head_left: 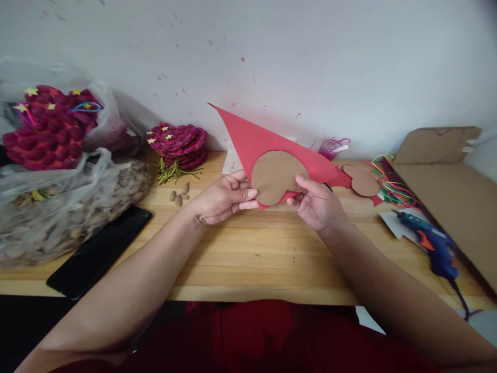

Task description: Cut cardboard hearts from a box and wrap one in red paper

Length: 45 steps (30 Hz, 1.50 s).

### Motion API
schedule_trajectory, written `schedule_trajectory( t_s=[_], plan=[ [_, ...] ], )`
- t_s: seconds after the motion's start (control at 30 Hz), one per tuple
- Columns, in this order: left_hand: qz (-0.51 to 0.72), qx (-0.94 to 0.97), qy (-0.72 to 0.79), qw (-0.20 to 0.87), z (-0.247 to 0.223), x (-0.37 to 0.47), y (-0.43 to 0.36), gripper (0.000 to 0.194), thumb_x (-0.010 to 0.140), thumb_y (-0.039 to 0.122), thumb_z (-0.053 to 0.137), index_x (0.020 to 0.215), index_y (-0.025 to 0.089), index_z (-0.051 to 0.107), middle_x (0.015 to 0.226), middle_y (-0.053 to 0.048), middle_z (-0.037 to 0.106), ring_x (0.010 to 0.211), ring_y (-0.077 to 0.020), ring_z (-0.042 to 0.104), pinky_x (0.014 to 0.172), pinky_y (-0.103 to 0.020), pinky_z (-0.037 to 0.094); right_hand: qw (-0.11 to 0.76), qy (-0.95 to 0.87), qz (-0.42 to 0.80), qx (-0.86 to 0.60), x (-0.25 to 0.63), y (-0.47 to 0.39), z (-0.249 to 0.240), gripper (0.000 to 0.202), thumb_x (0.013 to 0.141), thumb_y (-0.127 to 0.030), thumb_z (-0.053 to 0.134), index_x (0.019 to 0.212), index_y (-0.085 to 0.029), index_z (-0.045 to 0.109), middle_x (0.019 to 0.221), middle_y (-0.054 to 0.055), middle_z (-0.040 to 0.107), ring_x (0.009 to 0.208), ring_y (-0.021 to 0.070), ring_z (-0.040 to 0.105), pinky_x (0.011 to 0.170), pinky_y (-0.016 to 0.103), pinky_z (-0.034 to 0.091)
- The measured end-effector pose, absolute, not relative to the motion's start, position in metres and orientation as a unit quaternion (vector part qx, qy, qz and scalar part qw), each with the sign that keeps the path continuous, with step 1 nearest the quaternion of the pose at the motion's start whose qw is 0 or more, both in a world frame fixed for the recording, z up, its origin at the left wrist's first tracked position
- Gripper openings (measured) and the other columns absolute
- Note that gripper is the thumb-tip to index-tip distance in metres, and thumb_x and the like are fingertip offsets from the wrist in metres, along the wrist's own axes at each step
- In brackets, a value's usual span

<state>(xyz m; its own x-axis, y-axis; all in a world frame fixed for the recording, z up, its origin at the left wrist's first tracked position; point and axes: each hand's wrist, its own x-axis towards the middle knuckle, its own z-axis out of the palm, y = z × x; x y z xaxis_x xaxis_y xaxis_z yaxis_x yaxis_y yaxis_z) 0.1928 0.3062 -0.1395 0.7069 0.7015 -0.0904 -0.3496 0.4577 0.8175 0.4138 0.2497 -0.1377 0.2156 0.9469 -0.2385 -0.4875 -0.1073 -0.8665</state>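
Observation:
Both hands hold up a sheet of red paper [252, 129] with a brown cardboard circle [277, 176] lying against its near face. My left hand [225, 199] pinches the lower left edge, thumb on the cardboard and fingers behind the paper. On the lower right edge, my right hand [320, 202] grips the same two pieces, thumb on top. A bit of red paper sticks out below the circle. Beyond my right hand, another cardboard circle [362, 180] lies on red scraps.
Left are a plastic bag of peanuts [116, 186], a black phone [101, 251] and purple peanut-covered pieces [46, 129]. A stack of similar pieces [182, 145] and loose peanuts [178, 197] lie nearer the middle. A blue glue gun [430, 241] and a cardboard box [446, 202] occupy the right.

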Motion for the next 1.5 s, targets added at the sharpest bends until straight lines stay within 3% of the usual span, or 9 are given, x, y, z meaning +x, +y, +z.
schedule_trajectory(
  t_s=[0.37, 0.57, 0.8, 1.03, 1.2, 1.33, 1.5],
  plan=[
    [0.321, 0.398, 0.233, 0.827, -0.1419, 0.1957, 0.3067, 0.048, 0.069, 0.01, 0.09, 0.114, 0.023, 0.075, 0.096, 0.001, 0.077, 0.077, -0.0125, 0.075, 0.068, -0.021, 0.066, 0.627, -0.227, 0.585, -0.462, 0.415, 0.2497, -0.1396, 0.012, 0.077, -0.025, 0.08, 0.085, -0.019, 0.073, 0.077, 0.001, 0.075, 0.064, 0.0141, 0.068, 0.051, 0.024, 0.055],
    [0.312, 0.409, 0.248, 0.821, -0.1402, 0.1957, 0.3065, 0.048, 0.074, 0.011, 0.086, 0.119, 0.022, 0.074, 0.095, -0.003, 0.078, 0.07, -0.0127, 0.074, 0.05, -0.014, 0.057, 0.633, -0.226, 0.575, -0.467, 0.4141, 0.2505, -0.139, 0.012, 0.078, -0.024, 0.08, 0.086, -0.02, 0.072, 0.079, 0.0, 0.075, 0.065, 0.0141, 0.067, 0.051, 0.024, 0.053],
    [0.325, 0.378, 0.275, 0.822, -0.1404, 0.1986, 0.3057, 0.04, 0.076, 0.003, 0.081, 0.112, 0.017, 0.077, 0.099, -0.005, 0.079, 0.078, -0.0163, 0.077, 0.071, -0.026, 0.067, 0.637, -0.218, 0.573, -0.467, 0.4135, 0.2507, -0.1412, 0.013, 0.078, -0.024, 0.08, 0.087, -0.019, 0.072, 0.08, 0.001, 0.075, 0.066, 0.0144, 0.068, 0.052, 0.024, 0.054],
    [0.324, 0.376, 0.296, 0.816, -0.1423, 0.1993, 0.3066, 0.02, 0.079, 0.006, 0.08, 0.098, 0.012, 0.079, 0.087, -0.005, 0.077, 0.074, -0.0145, 0.074, 0.071, -0.025, 0.066, 0.637, -0.215, 0.573, -0.47, 0.4143, 0.2519, -0.1434, 0.013, 0.078, -0.023, 0.08, 0.088, -0.02, 0.071, 0.081, 0.001, 0.076, 0.067, 0.015, 0.068, 0.052, 0.025, 0.054],
    [0.321, 0.375, 0.31, 0.813, -0.14, 0.199, 0.3057, 0.016, 0.08, 0.005, 0.079, 0.096, 0.01, 0.078, 0.085, -0.006, 0.077, 0.072, -0.0144, 0.075, 0.069, -0.024, 0.065, 0.641, -0.208, 0.572, -0.468, 0.4139, 0.2513, -0.144, 0.012, 0.078, -0.022, 0.08, 0.087, -0.019, 0.072, 0.08, 0.001, 0.076, 0.066, 0.0142, 0.069, 0.051, 0.023, 0.056],
    [0.311, 0.38, 0.323, 0.809, -0.1369, 0.1982, 0.3068, 0.008, 0.091, 0.01, 0.07, 0.094, 0.011, 0.076, 0.081, -0.008, 0.078, 0.068, -0.0146, 0.075, 0.063, -0.022, 0.064, 0.644, -0.208, 0.57, -0.466, 0.4128, 0.251, -0.1445, 0.015, 0.074, -0.022, 0.082, 0.085, -0.019, 0.072, 0.078, 0.0, 0.076, 0.065, 0.0142, 0.069, 0.051, 0.023, 0.057],
    [0.299, 0.393, 0.335, 0.803, -0.1343, 0.1966, 0.3084, 0.016, 0.097, 0.016, 0.062, 0.093, 0.009, 0.076, 0.083, -0.012, 0.079, 0.069, -0.0178, 0.077, 0.055, -0.021, 0.062, 0.646, -0.207, 0.569, -0.464, 0.4119, 0.2514, -0.1433, 0.014, 0.073, -0.021, 0.083, 0.082, -0.018, 0.072, 0.075, 0.0, 0.076, 0.063, 0.0141, 0.07, 0.049, 0.023, 0.057]
  ],
)
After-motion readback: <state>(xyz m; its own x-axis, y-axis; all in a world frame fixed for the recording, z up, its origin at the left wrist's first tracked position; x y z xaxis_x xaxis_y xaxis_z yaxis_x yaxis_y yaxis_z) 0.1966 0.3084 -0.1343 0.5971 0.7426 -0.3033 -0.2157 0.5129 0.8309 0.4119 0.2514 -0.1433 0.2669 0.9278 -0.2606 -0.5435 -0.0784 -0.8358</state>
